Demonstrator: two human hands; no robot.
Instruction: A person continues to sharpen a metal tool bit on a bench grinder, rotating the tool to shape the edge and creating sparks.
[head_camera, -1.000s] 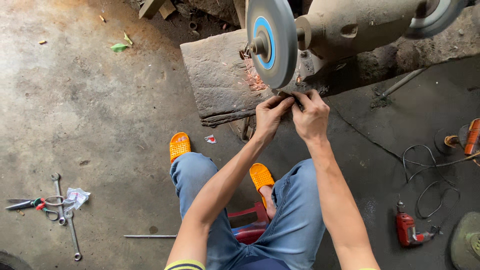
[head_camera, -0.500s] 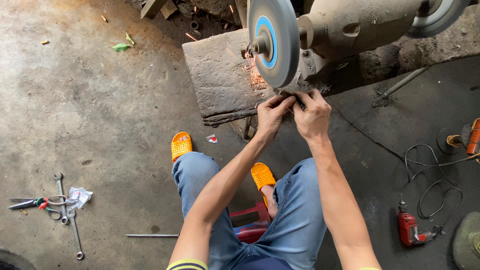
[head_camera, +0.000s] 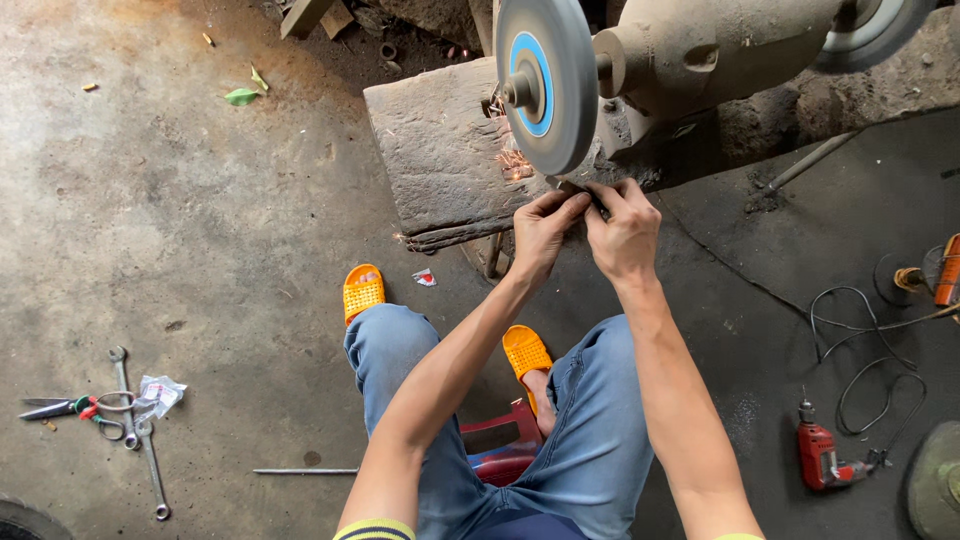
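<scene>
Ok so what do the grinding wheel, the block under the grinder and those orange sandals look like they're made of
Grinding wheel: grey abrasive stone by its matte, grainy face, with a blue centre disc; sparks fly where both hands press a small piece against it. Block: probably weathered wood, grey and rough, with a cracked edge. Orange sandals: likely moulded plastic or rubber, uniform colour with a perforated grid top.

You are holding a small, thin dark metal piece (head_camera: 585, 192) pinched between the fingers of both hands, pressing it up against the lower rim of a grey grinding wheel (head_camera: 548, 80) with a blue centre disc. The piece is mostly lying hidden under your fingers, and orange sparks (head_camera: 515, 165) are flying off to the left.
</scene>
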